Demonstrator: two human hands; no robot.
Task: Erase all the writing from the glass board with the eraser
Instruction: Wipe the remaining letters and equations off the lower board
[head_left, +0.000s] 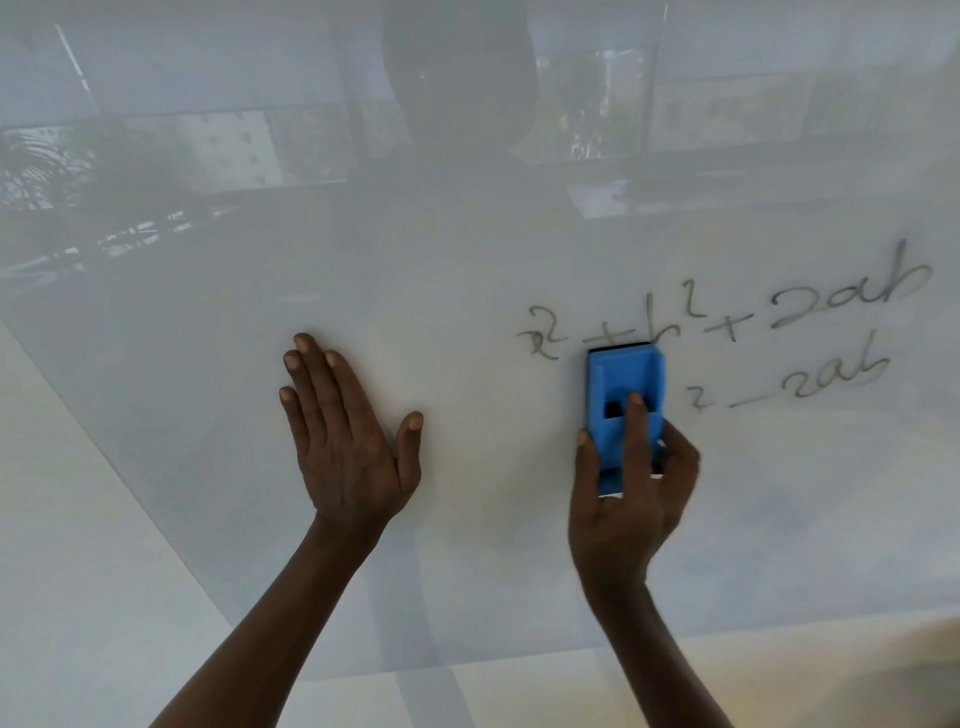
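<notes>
Two lines of writing (753, 332) are left on the glass board (467, 249), which looks slick and rigid, so the left hand (348, 441) lies flat on it, fingers straight. The blue eraser (626, 395), probably light stiff plastic, sits just under the top line, right hand (631, 499) wrapped around its lower half, forefinger pressing on top.

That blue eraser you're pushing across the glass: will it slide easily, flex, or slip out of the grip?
The blue eraser looks like moulded hard plastic, so it probably stays stiff. On the smooth glass board its dark pad should glide with little drag. The right hand grips only its lower end, so pressing hard may tip the top edge near the writing.
</notes>
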